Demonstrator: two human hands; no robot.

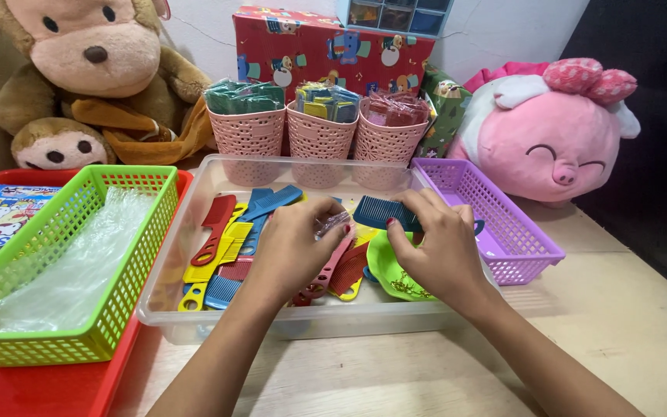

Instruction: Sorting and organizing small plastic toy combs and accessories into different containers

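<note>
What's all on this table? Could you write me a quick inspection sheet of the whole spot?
Surface: pale wooden table, with a red tray at the left edge.
Job's things: dark blue comb held over a clear plastic bin of coloured combs.
Clutter: green basket with clear plastic bags; empty purple basket; three pink baskets of packed combs.
Grippers: right hand pinches the blue comb; left hand holds something small and clear, hard to tell what.
Cables: nothing seen.
Surroundings: plush monkeys, pink plush pig, gift-wrapped box.
</note>
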